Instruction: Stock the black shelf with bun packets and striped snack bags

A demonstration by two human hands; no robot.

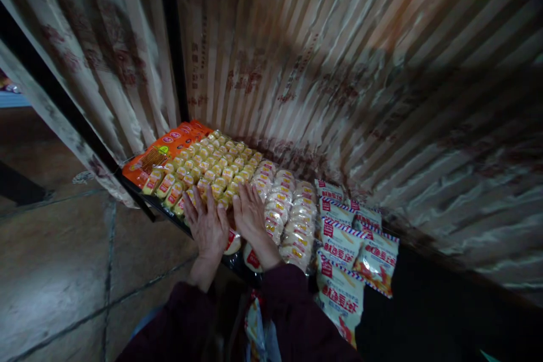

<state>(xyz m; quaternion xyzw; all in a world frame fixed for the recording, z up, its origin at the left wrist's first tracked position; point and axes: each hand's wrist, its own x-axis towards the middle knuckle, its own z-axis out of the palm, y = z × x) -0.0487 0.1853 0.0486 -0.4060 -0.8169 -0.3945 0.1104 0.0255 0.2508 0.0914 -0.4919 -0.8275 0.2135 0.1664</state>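
My left hand [207, 229] lies palm down with its fingers spread over the front of the small yellow wrapped packs [220, 167]. Beside it, my right hand [251, 218] rests flat, fingers stretched out, where the yellow packs meet the rows of round white wrapped packs [278, 203]. Neither hand is wrapped round anything. Orange bags [169, 144] lie at the left end of the black shelf [407, 305]. White bags with red print [341, 243] overlap one another to the right of the round packs.
Pleated curtains [271, 68] hang behind and left of the shelf, with a dark upright post [172, 34] between them. Tiled floor [63, 260] shows at the lower left. More colourful bags [255, 328] are below, between my sleeves.
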